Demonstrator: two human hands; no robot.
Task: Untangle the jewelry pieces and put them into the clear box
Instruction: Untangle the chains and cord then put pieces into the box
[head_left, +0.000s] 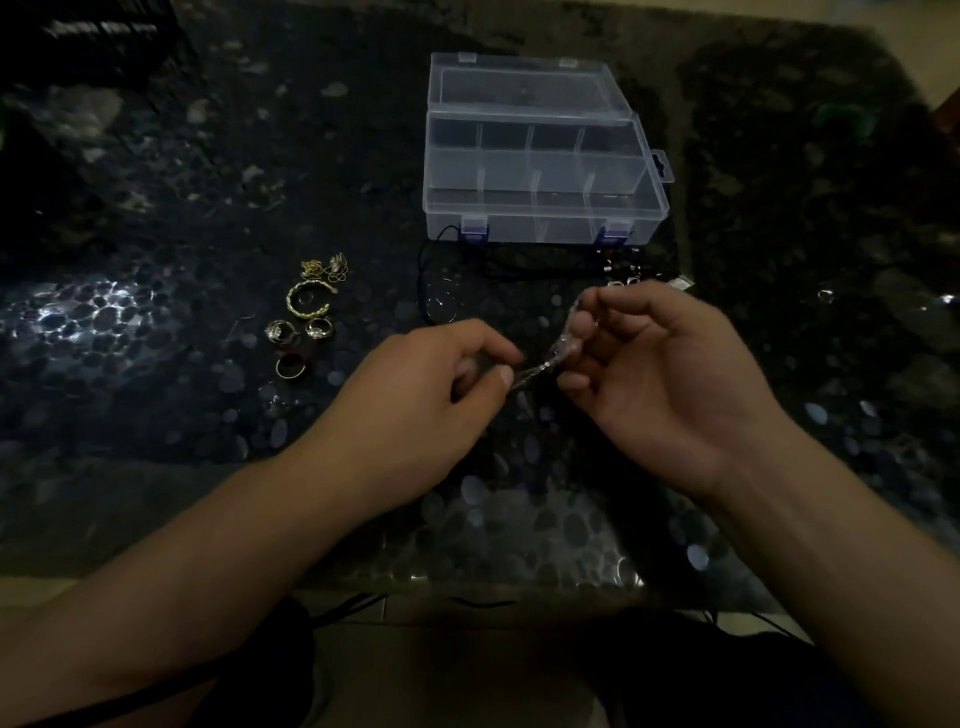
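A thin silvery chain stretches between my two hands just above the dark table. My left hand pinches its lower end between thumb and forefinger. My right hand holds the upper part in curled fingers. The clear box stands open behind them, its lid tilted back and its compartments showing nothing inside. Left of my hands lie a gold bangle, a small gold tangle and several rings.
A black cord with a clear round pendant lies in front of the box. Small silvery pieces sit near my right fingertips. The table top is dark, glossy and pebble-patterned; its near edge runs below my forearms.
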